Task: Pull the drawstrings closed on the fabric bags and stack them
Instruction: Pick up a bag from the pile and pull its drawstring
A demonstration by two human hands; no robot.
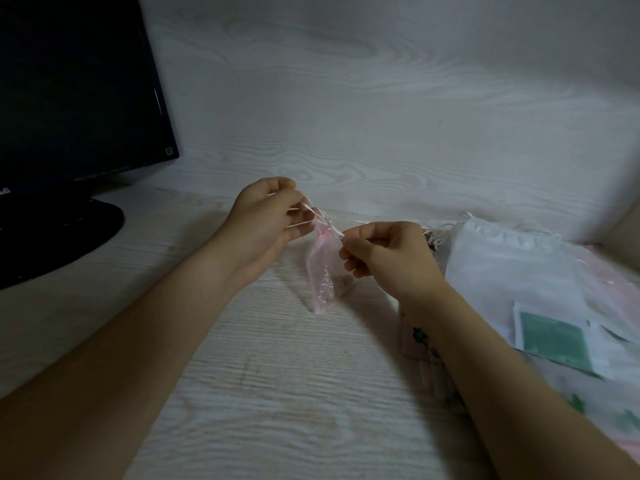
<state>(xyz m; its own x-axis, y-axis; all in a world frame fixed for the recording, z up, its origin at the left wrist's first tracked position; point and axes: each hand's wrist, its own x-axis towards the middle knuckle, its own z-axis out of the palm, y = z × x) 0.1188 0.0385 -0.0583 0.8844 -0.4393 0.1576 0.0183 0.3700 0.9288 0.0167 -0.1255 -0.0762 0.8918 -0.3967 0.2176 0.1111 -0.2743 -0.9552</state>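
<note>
Both bare forearms enter from the near edge and converge over the middle of the desk (277, 393), a pale wood-grain surface. Left hand (266, 216): fingers pinched on the pale drawstring (304, 216) at the left side of a small pink organza bag (323, 271). Right hand (388, 254): fingertips pinched on the string at the bag's right side. Bag hangs between the two hands, neck gathered, body sheer with something small and glittery inside; the bottom corner is close to the desk, contact cannot be told. Pink phone-like object with a floral pattern (420, 344) lies on the desk, partly hidden under the right forearm. Right side of desk: a pile of white sheer drawstring bags (502, 265), loose strings trailing at its far-left edge, and a green-and-white packet (554, 337) lying on the pile's near part. Far left: dark monitor (69, 91) on a black round base (59, 230). Lighting dim.
</note>
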